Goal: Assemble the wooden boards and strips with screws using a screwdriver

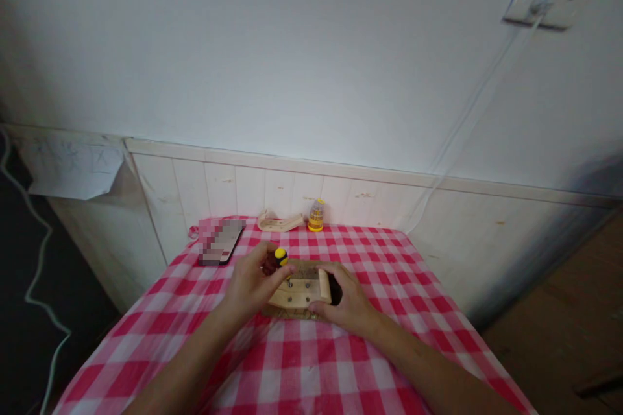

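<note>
My left hand (254,277) is closed around a screwdriver (281,257) with a yellow and black handle. Its tip points down at a screw on the left part of a pale wooden piece (299,296) with an upturned end. Several screw heads show in that wood. My right hand (349,301) grips the upturned right end, thumb on the near side and fingers on the far side. Under the wood lies a brown board or mat (311,267), partly hidden by the hands and the piece.
A red and white checked cloth (311,376) covers the table. At the back stand a yellow-based screwdriver bit case (316,216) and another curved wooden piece (280,224). A phone (224,243) lies at the back left. A wall socket (542,0) holds a plugged-in white cable.
</note>
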`<state>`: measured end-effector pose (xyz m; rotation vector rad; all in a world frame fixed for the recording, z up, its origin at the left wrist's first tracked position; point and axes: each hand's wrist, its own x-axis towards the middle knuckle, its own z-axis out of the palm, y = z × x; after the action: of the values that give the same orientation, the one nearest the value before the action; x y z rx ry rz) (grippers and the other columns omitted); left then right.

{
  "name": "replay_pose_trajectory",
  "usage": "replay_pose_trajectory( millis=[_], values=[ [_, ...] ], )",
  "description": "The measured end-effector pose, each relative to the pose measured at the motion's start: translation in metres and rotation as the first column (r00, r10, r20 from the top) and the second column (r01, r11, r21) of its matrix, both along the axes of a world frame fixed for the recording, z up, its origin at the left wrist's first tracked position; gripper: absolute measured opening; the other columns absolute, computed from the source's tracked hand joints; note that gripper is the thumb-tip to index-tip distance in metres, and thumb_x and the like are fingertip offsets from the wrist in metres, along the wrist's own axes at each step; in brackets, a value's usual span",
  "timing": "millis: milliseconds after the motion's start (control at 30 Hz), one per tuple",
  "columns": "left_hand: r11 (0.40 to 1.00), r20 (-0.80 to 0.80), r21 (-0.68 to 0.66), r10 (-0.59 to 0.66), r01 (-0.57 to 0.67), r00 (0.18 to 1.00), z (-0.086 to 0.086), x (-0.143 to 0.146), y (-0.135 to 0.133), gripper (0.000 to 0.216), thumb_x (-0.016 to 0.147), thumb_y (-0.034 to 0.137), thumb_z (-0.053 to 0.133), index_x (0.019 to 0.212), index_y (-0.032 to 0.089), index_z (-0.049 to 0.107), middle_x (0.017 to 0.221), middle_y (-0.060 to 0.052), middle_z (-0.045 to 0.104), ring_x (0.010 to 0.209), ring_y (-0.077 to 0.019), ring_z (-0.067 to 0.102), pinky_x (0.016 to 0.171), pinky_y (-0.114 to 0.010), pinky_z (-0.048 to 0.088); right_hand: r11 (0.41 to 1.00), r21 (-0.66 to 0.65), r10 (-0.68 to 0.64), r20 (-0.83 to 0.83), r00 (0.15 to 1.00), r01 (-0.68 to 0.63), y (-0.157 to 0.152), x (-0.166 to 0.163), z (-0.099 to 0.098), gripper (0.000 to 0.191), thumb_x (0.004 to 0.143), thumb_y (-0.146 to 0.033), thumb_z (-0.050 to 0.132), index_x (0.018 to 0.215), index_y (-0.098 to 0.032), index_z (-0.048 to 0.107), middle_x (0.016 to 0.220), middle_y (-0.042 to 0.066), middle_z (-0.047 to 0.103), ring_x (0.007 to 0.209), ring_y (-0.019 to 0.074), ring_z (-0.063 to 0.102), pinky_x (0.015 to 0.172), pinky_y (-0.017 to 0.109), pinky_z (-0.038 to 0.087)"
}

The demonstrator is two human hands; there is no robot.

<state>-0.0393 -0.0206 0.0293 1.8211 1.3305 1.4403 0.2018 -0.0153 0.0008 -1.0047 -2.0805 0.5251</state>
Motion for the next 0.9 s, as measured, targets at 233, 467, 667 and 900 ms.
replay_pose_trajectory(
  millis=[233, 467, 667, 900],
  values=[
    [0.999, -0.187, 0.043, 0.035, -0.027, 0.982, 0.007, -0.004, -0.002, 0.027, 0.085, 0.034, 0.064, 0.107, 0.019, 0.067, 0.054, 0.009, 0.046, 0.049, -0.0107, 0.046, 0.049, -0.021, 0.032, 1.000, 0.001, -0.016, 0.014, 1.000, 0.016, 0.000, 0.000, 0.000, 0.072, 0.066, -0.029, 0.091, 0.128, -0.029, 0.055, 0.121, 0.006, 0.065, 0.110, 0.0271, 0.063, 0.094, 0.044, 0.051],
    [0.997, -0.202, -0.006, -0.076, 0.076, 0.976, 0.009, -0.005, -0.005, 0.049, 0.092, 0.030, 0.053, 0.139, 0.016, 0.052, 0.060, 0.006, 0.053, 0.053, -0.0120, 0.051, 0.051, -0.022, 0.034, 1.000, -0.014, -0.016, 0.001, 1.000, 0.016, 0.000, 0.000, 0.000, 0.069, 0.067, -0.033, 0.089, 0.127, -0.026, 0.056, 0.123, 0.008, 0.065, 0.111, 0.0276, 0.063, 0.094, 0.044, 0.051],
    [0.992, -0.152, 0.094, -0.068, 0.083, 0.986, 0.001, -0.003, -0.003, 0.042, 0.092, 0.027, 0.055, 0.134, 0.022, 0.052, 0.065, 0.005, 0.057, 0.055, -0.0119, 0.054, 0.053, -0.022, 0.037, 1.000, -0.018, -0.006, -0.022, 1.000, 0.006, -0.001, 0.000, 0.001, 0.066, 0.068, -0.033, 0.089, 0.126, -0.027, 0.057, 0.123, 0.008, 0.066, 0.111, 0.0290, 0.064, 0.094, 0.045, 0.051],
    [0.975, -0.157, 0.220, -0.004, 0.039, 0.988, 0.007, 0.008, -0.008, 0.026, 0.090, 0.033, 0.064, 0.113, 0.024, 0.056, 0.093, -0.002, 0.073, 0.082, -0.0178, 0.071, 0.072, -0.027, 0.053, 0.999, 0.003, 0.040, -0.028, 0.999, -0.040, 0.001, 0.000, 0.001, 0.068, 0.070, -0.033, 0.088, 0.129, -0.029, 0.056, 0.125, 0.007, 0.065, 0.113, 0.0274, 0.063, 0.095, 0.044, 0.051]
  ],
)
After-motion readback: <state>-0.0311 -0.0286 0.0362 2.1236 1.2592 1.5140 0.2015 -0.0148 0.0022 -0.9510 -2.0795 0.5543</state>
